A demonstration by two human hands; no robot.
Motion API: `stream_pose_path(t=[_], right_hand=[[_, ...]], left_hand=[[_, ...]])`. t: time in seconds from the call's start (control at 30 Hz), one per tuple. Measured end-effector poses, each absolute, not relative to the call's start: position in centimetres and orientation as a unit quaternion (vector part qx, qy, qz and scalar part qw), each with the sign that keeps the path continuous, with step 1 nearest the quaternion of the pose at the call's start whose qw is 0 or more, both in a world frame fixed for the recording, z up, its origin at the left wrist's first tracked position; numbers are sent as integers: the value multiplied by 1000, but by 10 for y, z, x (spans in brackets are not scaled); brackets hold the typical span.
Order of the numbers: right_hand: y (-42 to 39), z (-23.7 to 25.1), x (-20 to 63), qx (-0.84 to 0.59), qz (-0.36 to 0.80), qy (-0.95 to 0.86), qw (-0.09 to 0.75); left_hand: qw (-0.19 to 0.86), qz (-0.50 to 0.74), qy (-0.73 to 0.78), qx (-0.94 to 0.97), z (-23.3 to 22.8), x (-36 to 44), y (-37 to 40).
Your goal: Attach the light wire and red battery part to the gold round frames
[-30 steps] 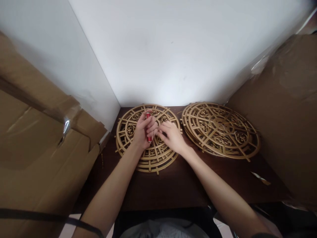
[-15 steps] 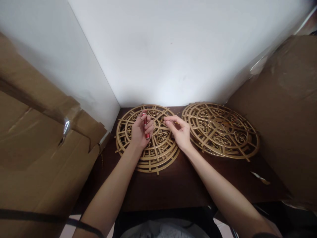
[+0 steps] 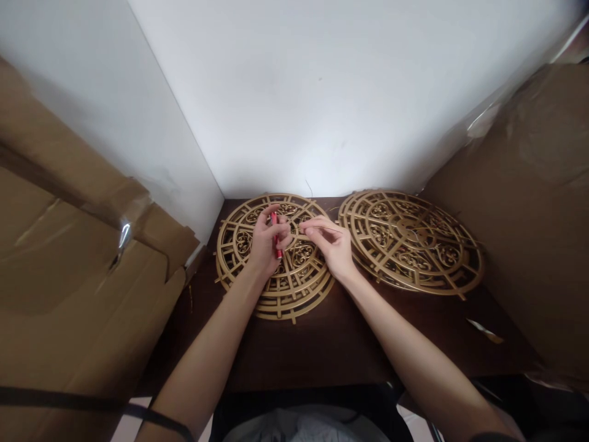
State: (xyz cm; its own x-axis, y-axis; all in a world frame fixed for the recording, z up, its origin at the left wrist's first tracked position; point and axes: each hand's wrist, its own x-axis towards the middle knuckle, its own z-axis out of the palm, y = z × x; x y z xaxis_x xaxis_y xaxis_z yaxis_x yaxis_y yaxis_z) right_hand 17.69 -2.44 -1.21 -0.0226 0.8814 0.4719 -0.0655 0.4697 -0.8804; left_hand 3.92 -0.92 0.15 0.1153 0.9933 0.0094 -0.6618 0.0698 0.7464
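My left hand point(image 3: 267, 242) is closed around a small red tool point(image 3: 277, 236) held upright over the centre of a stack of round gold fretwork discs point(image 3: 239, 248). My right hand point(image 3: 332, 244) pinches a thin wire point(image 3: 317, 228) between thumb and forefinger, just right of the red tool. The wire runs towards the left hand, and a fine strand point(image 3: 308, 187) sticks up against the wall behind. Both hands hover just above the left stack and almost touch each other.
A second stack of gold fretwork discs point(image 3: 409, 242) lies to the right on the dark wooden table point(image 3: 322, 350). Large cardboard boxes flank the table: one on the left point(image 3: 78, 264), one on the right point(image 3: 519, 202). A small scrap point(image 3: 483, 331) lies near the right edge. White walls close the back.
The hands were pressed together over the left stack, then the right hand drew the wire out to the right. It has now come back a little toward the left hand.
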Motion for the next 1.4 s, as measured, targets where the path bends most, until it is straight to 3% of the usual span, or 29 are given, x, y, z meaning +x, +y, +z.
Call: stream_pose_path(t=[0.23, 0.53, 1.13, 1.4], right_hand=[[-23, -12, 177, -337, 366, -608, 619], [-18, -19, 175, -372, 437, -537, 617], [-22, -19, 176, -411, 260, -691, 535], [-23, -18, 176, -425, 266, -708, 498]], left_hand=[[650, 578, 299, 392, -1, 44, -13], [635, 563, 308, 431, -4, 45, -15], [585, 574, 349, 454, -11, 45, -10], [575, 586, 370, 435, -11, 45, -11]])
